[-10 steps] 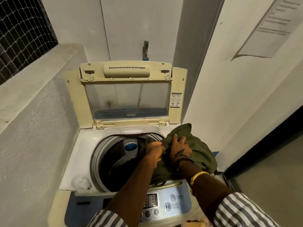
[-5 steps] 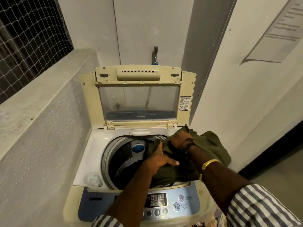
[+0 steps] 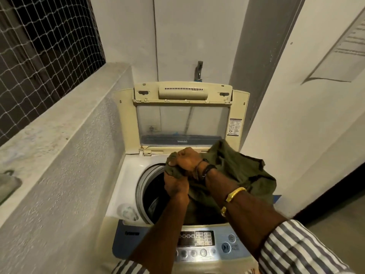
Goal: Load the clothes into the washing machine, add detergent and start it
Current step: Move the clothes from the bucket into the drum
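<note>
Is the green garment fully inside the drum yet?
No. The green garment is bunched over the drum opening, part draped past the right rim, held by both hands.

One washing machine fills the middle of the frame, with one lid standing open. One olive-green garment lies over the drum's right edge. Two hands are in view: the left hand and the right hand, both closed on the cloth at frame centre. One gold bracelet circles the right forearm. One tap sits on the wall above. One paper sheet hangs at upper right. One wire mesh fills the upper left.
</note>
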Demonstrator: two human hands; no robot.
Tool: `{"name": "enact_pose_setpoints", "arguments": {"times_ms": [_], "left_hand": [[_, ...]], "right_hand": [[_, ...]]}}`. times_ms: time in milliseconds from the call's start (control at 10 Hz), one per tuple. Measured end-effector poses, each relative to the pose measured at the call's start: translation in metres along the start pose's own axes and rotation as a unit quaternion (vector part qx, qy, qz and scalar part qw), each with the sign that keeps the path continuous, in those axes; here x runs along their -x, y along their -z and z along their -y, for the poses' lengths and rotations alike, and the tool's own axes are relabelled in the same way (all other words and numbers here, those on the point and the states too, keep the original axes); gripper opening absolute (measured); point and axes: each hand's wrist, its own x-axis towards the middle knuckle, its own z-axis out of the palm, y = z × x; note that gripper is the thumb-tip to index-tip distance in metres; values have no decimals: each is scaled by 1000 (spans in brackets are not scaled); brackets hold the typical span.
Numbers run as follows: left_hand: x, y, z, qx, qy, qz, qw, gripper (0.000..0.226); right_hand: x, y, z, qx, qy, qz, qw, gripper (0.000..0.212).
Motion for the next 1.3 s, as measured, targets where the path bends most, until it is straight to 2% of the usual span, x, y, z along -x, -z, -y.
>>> {"name": "enact_pose_setpoints", "arguments": {"times_ms": [100, 200, 400, 500, 600, 800, 900, 1100, 1300], "left_hand": [[6, 30, -25, -27, -32, -51, 998, 32], [-1, 54, -35, -13, -12, -133, 991, 42], [-23, 94, -45, 9, 33, -190, 981, 35], [-29, 96, -40, -35, 28, -172, 984, 34], [-27, 85, -30, -101, 18, -92, 990, 37], [-40, 55, -13, -88, 5, 27, 996, 35], [-46, 40, -4, -120, 32, 88, 988, 34], [-38, 23, -6, -187, 28, 105, 976, 32], [-27, 21, -14, -189, 9, 120, 975, 23]], "right_hand": [[-1, -14, 9, -105, 0, 9, 994, 25], [3, -23, 19, -167, 2, 39, 985, 32], [5, -40, 27, -198, 22, 15, 980, 28], [1, -44, 16, -166, -2, 30, 986, 24], [-5, -45, 1, -123, -31, 2, 992, 20], [-6, -30, -41, -19, -96, -40, 994, 22], [-5, -25, -55, 1, -111, -38, 993, 15], [-1, -19, -68, -3, -100, -43, 994, 16], [9, -25, -72, 2, -88, -72, 994, 15]]}}
